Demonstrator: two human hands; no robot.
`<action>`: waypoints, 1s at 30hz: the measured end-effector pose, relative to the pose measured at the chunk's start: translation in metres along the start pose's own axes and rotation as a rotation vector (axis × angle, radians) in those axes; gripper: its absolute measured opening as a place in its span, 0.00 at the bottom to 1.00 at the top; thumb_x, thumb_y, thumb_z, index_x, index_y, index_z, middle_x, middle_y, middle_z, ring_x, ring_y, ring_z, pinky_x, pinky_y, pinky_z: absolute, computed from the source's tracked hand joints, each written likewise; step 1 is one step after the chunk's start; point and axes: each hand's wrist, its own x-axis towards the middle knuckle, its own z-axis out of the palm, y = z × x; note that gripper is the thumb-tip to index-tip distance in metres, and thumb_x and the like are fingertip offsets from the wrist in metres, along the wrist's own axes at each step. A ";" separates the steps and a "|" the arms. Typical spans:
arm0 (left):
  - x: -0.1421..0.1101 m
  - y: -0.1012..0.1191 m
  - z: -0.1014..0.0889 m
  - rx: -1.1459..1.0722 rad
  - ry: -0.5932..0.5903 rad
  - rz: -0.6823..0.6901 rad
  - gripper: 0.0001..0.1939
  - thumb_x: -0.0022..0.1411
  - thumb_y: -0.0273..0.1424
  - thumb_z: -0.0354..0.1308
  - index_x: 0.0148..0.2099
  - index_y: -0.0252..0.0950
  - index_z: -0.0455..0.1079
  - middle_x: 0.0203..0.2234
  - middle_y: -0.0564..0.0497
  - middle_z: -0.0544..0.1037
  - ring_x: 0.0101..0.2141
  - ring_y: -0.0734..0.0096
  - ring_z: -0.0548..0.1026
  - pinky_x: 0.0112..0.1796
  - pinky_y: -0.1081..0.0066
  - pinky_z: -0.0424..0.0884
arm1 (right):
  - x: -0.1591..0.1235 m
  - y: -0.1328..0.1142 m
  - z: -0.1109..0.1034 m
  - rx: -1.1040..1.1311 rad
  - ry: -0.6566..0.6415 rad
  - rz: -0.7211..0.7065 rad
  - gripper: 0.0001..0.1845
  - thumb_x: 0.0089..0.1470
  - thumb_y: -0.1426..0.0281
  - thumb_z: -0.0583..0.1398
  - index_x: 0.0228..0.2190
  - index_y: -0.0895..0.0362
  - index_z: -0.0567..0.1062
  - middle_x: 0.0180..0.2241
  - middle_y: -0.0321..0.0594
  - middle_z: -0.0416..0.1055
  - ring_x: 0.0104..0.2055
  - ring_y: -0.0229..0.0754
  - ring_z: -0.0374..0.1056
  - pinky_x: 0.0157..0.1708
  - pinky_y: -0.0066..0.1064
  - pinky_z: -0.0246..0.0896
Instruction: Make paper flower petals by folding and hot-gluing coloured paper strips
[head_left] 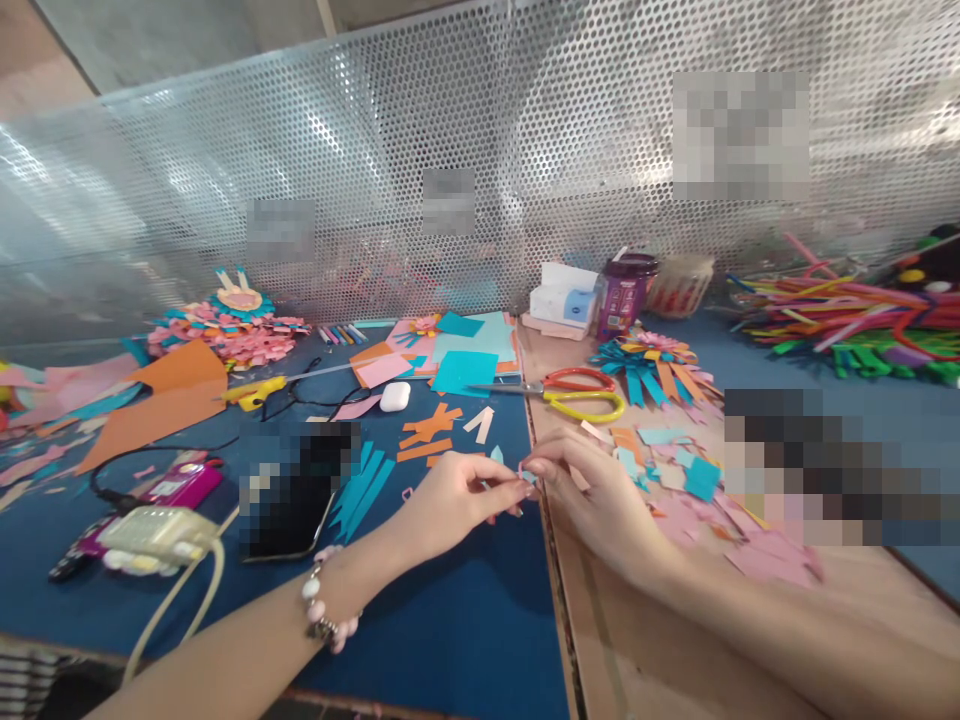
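My left hand (454, 500) and my right hand (596, 490) meet fingertip to fingertip above the seam of the table. Both pinch a small paper piece (527, 475), pale pink and bluish, mostly hidden by the fingers. Just behind them lies a light blue paper scrap (496, 454). Orange strips (426, 450) and blue strips (366, 490) are to the left of my left hand. Beyond my hands, scissors (581, 392) with red and yellow handles rest with their blades on a blue paper square (465, 372). Paper scraps (701, 480) spread to the right of my right hand.
A phone (296, 500), a power strip (161, 535) and a yellow glue gun (255, 392) lie left. Paper flowers (225, 330) are piled behind, another flower (652, 365) right. A tissue pack (562, 300), a purple jar (624, 295) and pipe cleaners (847, 310) stand before a perforated metal panel (360, 180).
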 end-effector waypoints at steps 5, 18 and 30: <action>0.000 0.001 0.000 -0.007 -0.007 0.004 0.16 0.59 0.40 0.56 0.34 0.32 0.74 0.26 0.49 0.76 0.25 0.75 0.68 0.28 0.75 0.64 | -0.001 -0.003 0.004 -0.067 0.046 -0.035 0.10 0.60 0.71 0.53 0.26 0.55 0.67 0.26 0.37 0.66 0.30 0.37 0.65 0.31 0.29 0.61; 0.000 -0.001 0.000 0.011 0.050 0.012 0.17 0.58 0.42 0.56 0.33 0.32 0.76 0.27 0.48 0.77 0.27 0.72 0.70 0.30 0.73 0.65 | 0.000 0.001 -0.001 0.118 -0.060 0.145 0.13 0.60 0.62 0.53 0.32 0.56 0.73 0.31 0.40 0.72 0.35 0.39 0.69 0.34 0.29 0.64; -0.001 -0.001 -0.001 -0.002 0.015 0.009 0.15 0.59 0.39 0.56 0.33 0.32 0.76 0.26 0.49 0.77 0.28 0.72 0.72 0.31 0.74 0.65 | 0.001 -0.001 0.000 0.166 -0.070 0.206 0.18 0.61 0.61 0.52 0.26 0.57 0.72 0.27 0.38 0.71 0.31 0.37 0.68 0.32 0.28 0.63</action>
